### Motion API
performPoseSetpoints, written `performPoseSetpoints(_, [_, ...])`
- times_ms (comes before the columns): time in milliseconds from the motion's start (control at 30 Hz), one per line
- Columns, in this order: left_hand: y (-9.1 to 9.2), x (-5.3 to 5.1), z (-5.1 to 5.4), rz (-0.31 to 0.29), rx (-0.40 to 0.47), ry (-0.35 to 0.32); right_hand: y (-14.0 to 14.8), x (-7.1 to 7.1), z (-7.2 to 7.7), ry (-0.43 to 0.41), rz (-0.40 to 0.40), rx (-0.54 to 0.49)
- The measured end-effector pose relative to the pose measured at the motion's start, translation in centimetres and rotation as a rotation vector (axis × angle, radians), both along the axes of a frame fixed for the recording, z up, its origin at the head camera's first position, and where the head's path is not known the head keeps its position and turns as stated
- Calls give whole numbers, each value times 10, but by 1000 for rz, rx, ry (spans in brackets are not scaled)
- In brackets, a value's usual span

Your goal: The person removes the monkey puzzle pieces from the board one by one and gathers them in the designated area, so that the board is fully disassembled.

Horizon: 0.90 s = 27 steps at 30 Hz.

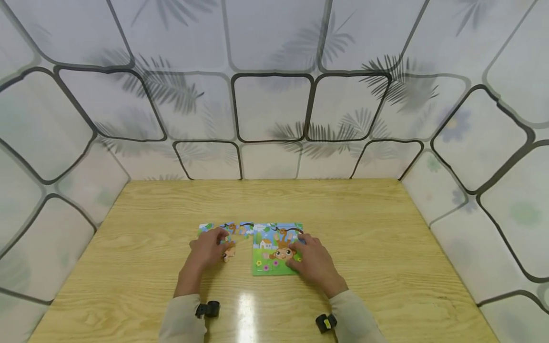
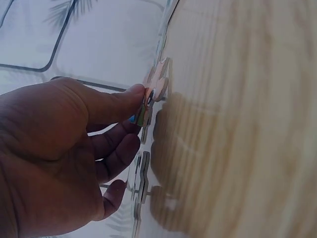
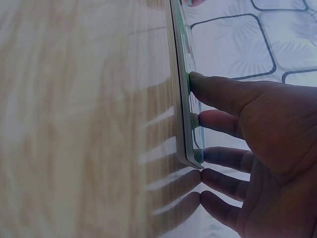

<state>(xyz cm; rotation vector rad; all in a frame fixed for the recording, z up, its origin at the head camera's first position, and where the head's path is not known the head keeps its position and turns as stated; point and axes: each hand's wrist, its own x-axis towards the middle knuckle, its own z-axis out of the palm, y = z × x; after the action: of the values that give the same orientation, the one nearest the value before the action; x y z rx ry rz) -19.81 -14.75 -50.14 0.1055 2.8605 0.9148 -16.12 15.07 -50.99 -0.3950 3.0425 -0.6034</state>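
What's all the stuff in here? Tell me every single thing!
Monkey puzzle board: one, blue and green, middle of the table
Loose puzzle pieces: several, partly hidden, multicoloured, left of the board
Held piece: one, brown and pink showing, in the left grip
Table: one, yellowish wood, underneath
Patterned walls: three, whitish with dark outlines, behind and both sides
Wrist cameras: two, black, one per wrist
Sleeves: two, beige, on the forearms
Left grip: one, bare, pinching
Right grip: one, bare, touching the board
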Motion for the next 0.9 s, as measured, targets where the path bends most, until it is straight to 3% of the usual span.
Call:
performPoseSetpoints(333, [-1, 0, 1, 18, -90, 0, 0, 1, 0, 6, 5, -7])
performPoseSetpoints(533, [2, 0, 2, 17, -57, 42, -1, 1, -1, 8, 6, 0])
performPoseSetpoints(700, [14, 0, 0, -19, 28, 74, 0, 2, -3, 1, 5, -13])
performPoseSetpoints(900, [42, 5, 0, -50, 26, 102, 2, 2, -2, -20, 6, -31])
